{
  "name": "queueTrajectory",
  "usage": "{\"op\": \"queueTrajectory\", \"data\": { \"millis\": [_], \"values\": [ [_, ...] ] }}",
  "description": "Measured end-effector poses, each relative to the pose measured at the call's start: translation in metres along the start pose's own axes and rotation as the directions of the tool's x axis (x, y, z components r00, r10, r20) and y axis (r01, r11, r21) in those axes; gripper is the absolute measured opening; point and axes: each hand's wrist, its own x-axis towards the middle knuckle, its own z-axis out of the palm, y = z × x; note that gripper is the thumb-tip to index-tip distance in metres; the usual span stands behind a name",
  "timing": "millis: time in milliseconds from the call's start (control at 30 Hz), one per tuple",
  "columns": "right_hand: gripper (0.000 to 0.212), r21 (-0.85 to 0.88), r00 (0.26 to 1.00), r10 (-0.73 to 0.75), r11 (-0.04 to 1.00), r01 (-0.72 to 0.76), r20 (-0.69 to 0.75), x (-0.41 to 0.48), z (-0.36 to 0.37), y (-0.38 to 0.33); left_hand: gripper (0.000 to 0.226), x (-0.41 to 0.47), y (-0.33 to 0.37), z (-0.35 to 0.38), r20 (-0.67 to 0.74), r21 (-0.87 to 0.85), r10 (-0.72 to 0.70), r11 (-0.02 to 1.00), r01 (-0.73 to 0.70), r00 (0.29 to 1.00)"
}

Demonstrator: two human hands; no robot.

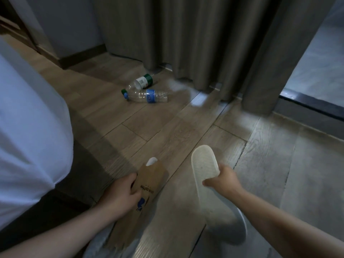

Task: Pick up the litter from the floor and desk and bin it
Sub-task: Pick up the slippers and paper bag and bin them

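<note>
while the left hand [121, 194] curls its fingers and thumb round the near edge of a brown paper bag [149, 183], gripping it low at the bottom centre of the view, a white scrap [151, 161] pokes out of the bag's far end. over to the right hand [222, 180]: it pinches a white slipper [203, 162] across the middle, thumb on the near side, the sole turned up and the toe pointing away over the floor [167, 131]. both hands are full, and neither load touches the other; a bare strip of boards shows between them. ahead, well apart from the hands, two clear plastic bottles lie on their sides on the boards: the green-capped bottle [141, 82] angled back toward the curtain [204, 43], the blue-capped bottle [147, 96] just in front of it, their necks touching or nearly so at the left end. open wood runs from the hands straight up to them. the edges close in around that lane: the white bed [28, 118] bulges in from the left with its dark base along the floor, the curtain hem hangs just behind the bottles, and a dark door track [307, 107] cuts across on the right.
</note>
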Motion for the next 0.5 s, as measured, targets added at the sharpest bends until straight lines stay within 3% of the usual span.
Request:
{"op": "queueTrajectory", "data": {
  "millis": [167,267,400,500],
  "values": [
    [0.046,0.098,0.997,-0.061,0.993,0.065,-0.045,-0.014,-0.044,-0.018,0.004,0.015,0.051,-0.022,-0.019,0.030,0.017,0.999,-0.016,1.000],
    [0.042,0.149,0.998,0.001,0.989,0.010,-0.070,-0.034,-0.078,-0.036,0.002,0.016,0.103,-0.043,0.025,0.029,0.036,0.999,-0.037,0.999],
    [0.022,0.164,0.994,0.074,0.985,-0.060,-0.081,-0.073,-0.139,-0.079,0.007,-0.003,0.184,-0.097,0.069,-0.045,0.012,0.999,-0.009,0.998],
    [0.020,0.203,0.991,0.105,0.975,-0.087,-0.078,-0.111,-0.199,-0.125,0.006,-0.029,0.244,-0.150,0.085,-0.074,0.009,0.997,-0.003,0.996]
  ]
}}
